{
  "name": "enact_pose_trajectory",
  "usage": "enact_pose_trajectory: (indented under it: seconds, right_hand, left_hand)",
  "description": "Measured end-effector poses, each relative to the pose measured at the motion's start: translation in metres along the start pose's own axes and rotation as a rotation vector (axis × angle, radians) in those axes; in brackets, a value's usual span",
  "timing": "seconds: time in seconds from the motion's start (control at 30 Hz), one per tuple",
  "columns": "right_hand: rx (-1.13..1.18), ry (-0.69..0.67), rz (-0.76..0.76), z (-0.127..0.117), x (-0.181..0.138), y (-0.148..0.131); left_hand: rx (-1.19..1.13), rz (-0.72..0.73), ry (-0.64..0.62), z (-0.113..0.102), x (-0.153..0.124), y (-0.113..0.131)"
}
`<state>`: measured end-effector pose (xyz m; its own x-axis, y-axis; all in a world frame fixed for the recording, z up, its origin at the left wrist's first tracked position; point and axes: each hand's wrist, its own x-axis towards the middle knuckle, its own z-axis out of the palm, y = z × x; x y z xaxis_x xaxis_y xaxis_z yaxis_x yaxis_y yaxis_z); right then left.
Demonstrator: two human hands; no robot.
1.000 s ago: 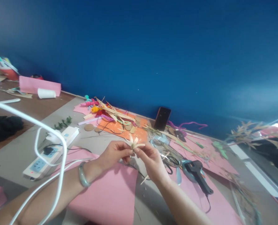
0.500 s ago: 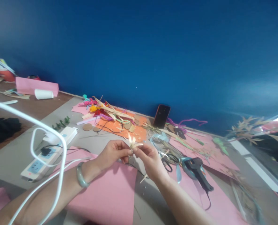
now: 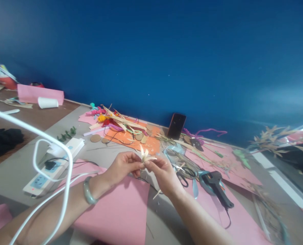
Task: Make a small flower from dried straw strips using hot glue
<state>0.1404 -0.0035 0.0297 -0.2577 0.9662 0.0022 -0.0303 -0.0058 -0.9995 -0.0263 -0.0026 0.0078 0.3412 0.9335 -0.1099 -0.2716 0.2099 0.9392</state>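
Between my two hands is a small pale flower (image 3: 145, 155) with several narrow, straw-like petals spread upward and to the right. My left hand (image 3: 124, 165), with a green bangle (image 3: 89, 190) on its wrist, pinches the flower's base from the left. From the right, the thumb and fingers of my right hand (image 3: 164, 173) close on the same base, partly hiding it. Pink paper (image 3: 115, 207) lies below the hands. Just right of my right hand are black-handled scissors (image 3: 183, 180) and a black glue gun (image 3: 217, 187).
A white power strip (image 3: 54, 166) with a white cable (image 3: 67, 177) looping over my left forearm is at left. Dried husks and coloured craft pieces lie on orange paper (image 3: 123, 137) at the back. A phone (image 3: 176, 126) leans against the blue wall (image 3: 151, 61).
Almost nothing differs. Both hands keep their pinch on the flower in nearly the same spot, and the view has shifted very slightly.
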Motion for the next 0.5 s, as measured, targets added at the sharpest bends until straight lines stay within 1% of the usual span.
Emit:
enact_pose_trajectory:
  seconds: [0.2, 0.5]
  right_hand:
    - [0.031, 0.014, 0.033, 0.0019, 0.0000, -0.0020]
    - [0.142, 0.006, 0.125, 0.0007, 0.0020, 0.0057]
  left_hand:
    - [0.033, 0.031, 0.044, 0.0026, -0.0021, 0.0013]
    - [0.095, 0.094, 0.035, 0.0012, -0.0022, -0.0001]
